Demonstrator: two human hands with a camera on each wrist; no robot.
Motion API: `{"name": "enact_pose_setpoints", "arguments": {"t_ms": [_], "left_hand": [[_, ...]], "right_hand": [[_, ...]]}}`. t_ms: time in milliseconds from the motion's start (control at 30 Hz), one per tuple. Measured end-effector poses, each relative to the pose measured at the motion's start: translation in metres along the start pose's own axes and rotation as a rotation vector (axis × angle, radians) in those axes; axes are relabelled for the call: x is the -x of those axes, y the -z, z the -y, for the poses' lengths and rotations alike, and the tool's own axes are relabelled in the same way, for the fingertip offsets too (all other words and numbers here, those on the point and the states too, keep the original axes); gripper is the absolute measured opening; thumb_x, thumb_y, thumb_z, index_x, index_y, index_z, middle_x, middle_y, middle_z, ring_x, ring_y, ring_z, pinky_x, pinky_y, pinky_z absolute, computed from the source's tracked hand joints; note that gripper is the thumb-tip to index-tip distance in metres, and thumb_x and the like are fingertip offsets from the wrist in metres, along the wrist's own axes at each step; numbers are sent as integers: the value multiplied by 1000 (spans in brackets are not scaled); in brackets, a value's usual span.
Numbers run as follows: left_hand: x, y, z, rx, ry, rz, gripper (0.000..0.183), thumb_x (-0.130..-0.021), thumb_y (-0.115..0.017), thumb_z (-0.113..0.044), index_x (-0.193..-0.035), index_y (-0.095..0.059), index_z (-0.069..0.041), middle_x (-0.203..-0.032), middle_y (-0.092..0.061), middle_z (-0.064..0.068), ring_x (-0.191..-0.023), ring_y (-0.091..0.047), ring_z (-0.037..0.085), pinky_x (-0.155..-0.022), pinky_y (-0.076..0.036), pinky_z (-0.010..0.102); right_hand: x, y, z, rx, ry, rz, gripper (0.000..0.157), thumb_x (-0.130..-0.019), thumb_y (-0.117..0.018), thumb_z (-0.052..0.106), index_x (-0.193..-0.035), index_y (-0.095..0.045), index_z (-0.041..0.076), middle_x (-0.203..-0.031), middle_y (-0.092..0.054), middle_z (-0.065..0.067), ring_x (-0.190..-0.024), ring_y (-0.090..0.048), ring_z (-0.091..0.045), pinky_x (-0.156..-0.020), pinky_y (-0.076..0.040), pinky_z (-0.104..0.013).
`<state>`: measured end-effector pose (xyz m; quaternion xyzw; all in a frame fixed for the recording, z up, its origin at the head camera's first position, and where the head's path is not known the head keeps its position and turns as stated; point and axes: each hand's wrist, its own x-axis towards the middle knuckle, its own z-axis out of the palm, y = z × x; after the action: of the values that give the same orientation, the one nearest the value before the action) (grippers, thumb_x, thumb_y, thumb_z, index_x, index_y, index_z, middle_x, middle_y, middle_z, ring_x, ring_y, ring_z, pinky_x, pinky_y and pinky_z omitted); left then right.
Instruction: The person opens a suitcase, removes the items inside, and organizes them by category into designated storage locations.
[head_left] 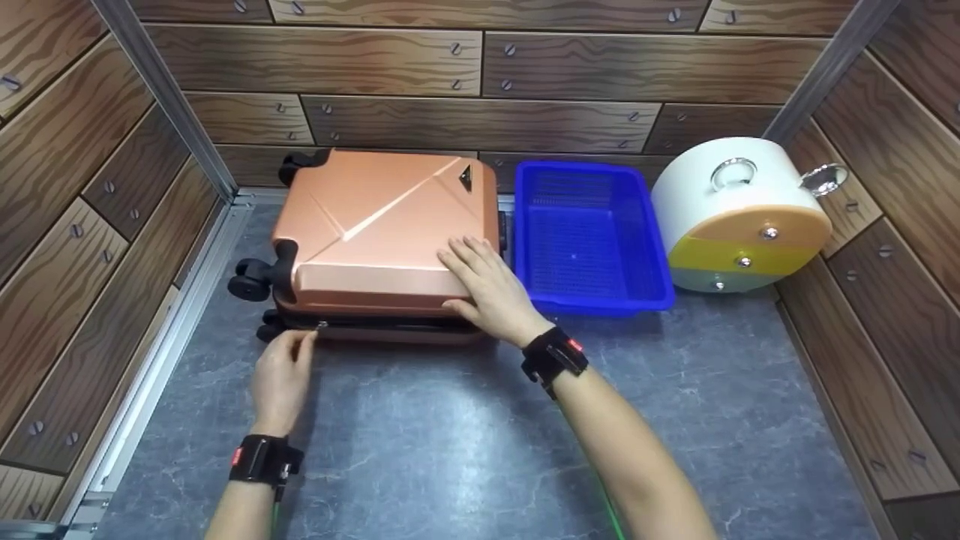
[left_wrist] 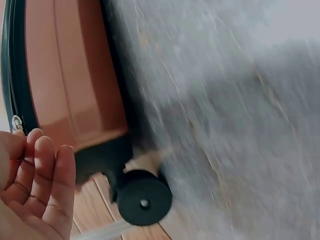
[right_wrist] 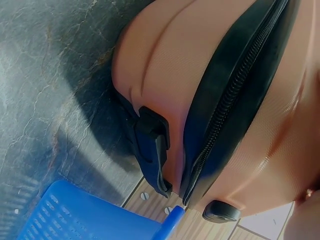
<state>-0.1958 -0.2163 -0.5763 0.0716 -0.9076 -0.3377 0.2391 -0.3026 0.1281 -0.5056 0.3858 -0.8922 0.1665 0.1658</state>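
Copper-pink and hard-shelled, the suitcase (head_left: 375, 217) lies flat on the grey marbled counter (head_left: 420, 450) in front of the person, with black wheels (head_left: 247, 279) jutting from its left end. Resting on its broad face, it probably cannot roll, and its long zipped side is turned toward the person, within reach of both hands.

Near the suitcase's left front corner, the left hand (head_left: 281, 379) has its grip pinching a small metal zipper pull (left_wrist: 17, 122) between the fingertips, the other fingers loosely bent beside it. So small a tab seems to call for fingertips rather than the whole palm. The right hand (head_left: 491, 292) rests on the suitcase's right front edge, its grip holding nothing: fingers extended along the top, thumb set apart. That placing looks like a brace, steadying the suitcase against any tug on the pull. Along the side runs the black zipper (right_wrist: 235, 85), its teeth apparently meshed toward the right end; its state along the middle cannot be made out.

Just right of the suitcase sits a blue plastic basket (head_left: 592, 304), and beyond it a white drawer box (head_left: 739, 217) with coloured fronts; both likely stand aside so as not to hinder the hands.
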Motion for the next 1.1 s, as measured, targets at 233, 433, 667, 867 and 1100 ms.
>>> {"name": "enact_pose_setpoints", "arguments": {"t_ms": [233, 433, 667, 867, 1100], "left_hand": [[-5, 10, 15, 15, 91, 1, 24, -103, -63, -30, -106, -73, -8, -96, -70, 10, -83, -64, 29, -70, -47, 47], [-11, 15, 24, 70, 155, -27, 24, -103, -63, -26, -108, -73, -5, -95, -70, 11, -83, -62, 27, -73, -44, 40], [-19, 21, 37, 154, 230, -44, 31, -104, -61, -31, -112, -73, -4, -95, -71, 10, -82, -59, 18, -70, -43, 27], [-33, 23, 50, 189, 258, -65, 30, -103, -63, -32, -109, -74, -4, -93, -72, 9, -77, -58, 11, -68, -42, 24], [-53, 27, 62, 218, 285, -29, 32, -101, -65, -33, -106, -74, -3, -93, -70, 7, -79, -57, 9, -70, -42, 22]], "right_hand": [[0, 0, 0, -4, -6, 2, 80, -96, -69, 45, -160, -35, 11, -165, -29, -14, -154, -20, -31, -126, -7, -45], [0, 0, 0, -12, -12, 12, 80, -96, -69, 44, -160, -34, 10, -165, -28, -14, -154, -19, -32, -126, -6, -45], [0, 0, 0, -13, 0, 6, 79, -96, -69, 44, -159, -35, 10, -165, -29, -15, -153, -21, -33, -126, -6, -45], [0, 0, 1, -24, 19, -4, 79, -96, -70, 42, -158, -37, 9, -164, -31, -16, -153, -22, -35, -125, -8, -47], [0, 1, 0, -24, 9, 2, 79, -95, -69, 44, -159, -37, 10, -164, -30, -15, -153, -21, -33, -126, -7, -47]]}}
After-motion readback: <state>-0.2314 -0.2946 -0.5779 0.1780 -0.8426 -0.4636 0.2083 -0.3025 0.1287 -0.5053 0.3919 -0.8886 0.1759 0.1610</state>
